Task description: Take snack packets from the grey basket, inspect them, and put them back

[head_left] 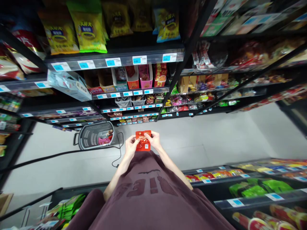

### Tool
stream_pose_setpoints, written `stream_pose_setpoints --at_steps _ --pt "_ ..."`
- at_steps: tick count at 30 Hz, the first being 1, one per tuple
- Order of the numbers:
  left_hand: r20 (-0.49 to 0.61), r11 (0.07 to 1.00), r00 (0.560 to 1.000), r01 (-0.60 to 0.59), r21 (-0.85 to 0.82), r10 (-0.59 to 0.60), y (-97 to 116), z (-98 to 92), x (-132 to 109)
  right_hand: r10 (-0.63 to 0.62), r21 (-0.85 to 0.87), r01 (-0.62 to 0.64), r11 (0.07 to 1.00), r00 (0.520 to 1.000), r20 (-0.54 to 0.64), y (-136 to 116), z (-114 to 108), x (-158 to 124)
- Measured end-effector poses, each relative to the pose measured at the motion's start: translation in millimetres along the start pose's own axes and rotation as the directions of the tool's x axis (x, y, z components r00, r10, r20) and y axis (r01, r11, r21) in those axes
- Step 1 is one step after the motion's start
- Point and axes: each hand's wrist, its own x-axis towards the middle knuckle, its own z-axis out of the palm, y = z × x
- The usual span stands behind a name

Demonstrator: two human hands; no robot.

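I hold a small red snack packet (143, 140) in front of my body with both hands. My left hand (131, 144) grips its left edge, fingers curled round it. My right hand (153, 140) pinches its right edge and top corner. The packet is flat, red with an orange picture on it. A grey shopping basket (89, 140) stands on the floor to the left of my hands, with a pink packet (103, 140) inside.
Dark store shelves (115, 60) full of snack bags rise ahead, with blue price tags along the edges. More shelves with green and red packets (251, 190) run at lower right. A black cable (72, 153) lies across the pale floor by the basket.
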Motion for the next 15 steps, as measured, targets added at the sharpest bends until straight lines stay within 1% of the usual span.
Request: stream_pose_setpoints --at_steps 4,6,11,15 --pt "0.026 0.981 0.99 0.137 -0.135 -0.135 -0.9 -4.5 -0.3 0.016 0.016 -0.016 1.0 1.0 -0.002 0.9 1.1 1.7" --pt "0.033 0.972 0.986 0.168 -0.162 -0.165 -1.9 -6.4 0.2 0.03 0.022 -0.03 0.999 1.0 0.004 2.5 1.1 2.9" --pt "0.031 0.973 0.987 0.161 -0.167 -0.158 -4.1 -6.9 2.6 0.059 0.085 -0.059 0.995 0.998 -0.004 7.4 0.6 6.1" --pt "0.038 0.983 0.992 0.127 -0.132 -0.123 -3.3 -4.5 3.6 0.084 0.087 -0.082 0.993 0.996 -0.027 7.5 -0.5 8.0"
